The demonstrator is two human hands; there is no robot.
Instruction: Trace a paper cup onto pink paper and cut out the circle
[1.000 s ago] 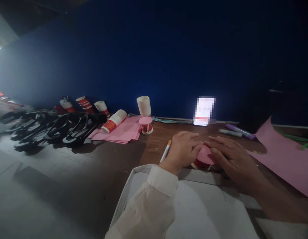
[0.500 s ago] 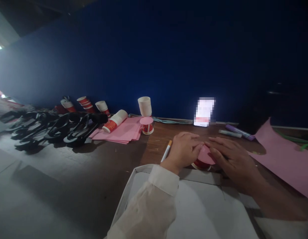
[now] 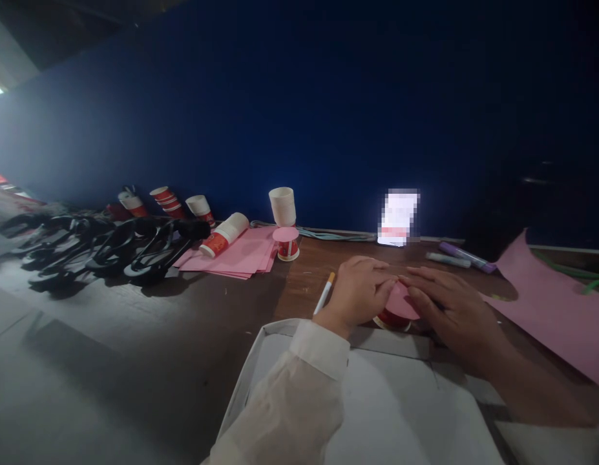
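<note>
A round pink paper disc (image 3: 400, 303) lies over the upturned base of a red paper cup (image 3: 392, 320) just beyond the box edge. My left hand (image 3: 360, 290) holds the disc's left side, thumb on top and the other fingers curved around the back. From the right, my right hand (image 3: 451, 307) closes on the same disc, its thumb on the near edge. The fingertips of both hands nearly meet behind it, partly hidden. Further back stands another upturned red cup (image 3: 288, 250) topped with a pink disc, with a white paper cup (image 3: 282, 205) upright above it.
A white box (image 3: 386, 400) lies in front of me. Around the hands are a white-and-orange pen (image 3: 324, 294), purple marker (image 3: 466, 256), cut pink sheet (image 3: 546, 303) and lit phone (image 3: 399, 216). Leftward are pink sheets (image 3: 251, 255), stacked cups (image 3: 226, 234) and black straps (image 3: 154, 258).
Almost nothing differs. Both hands stay on the pink disc and cup, and the view has shifted very slightly.
</note>
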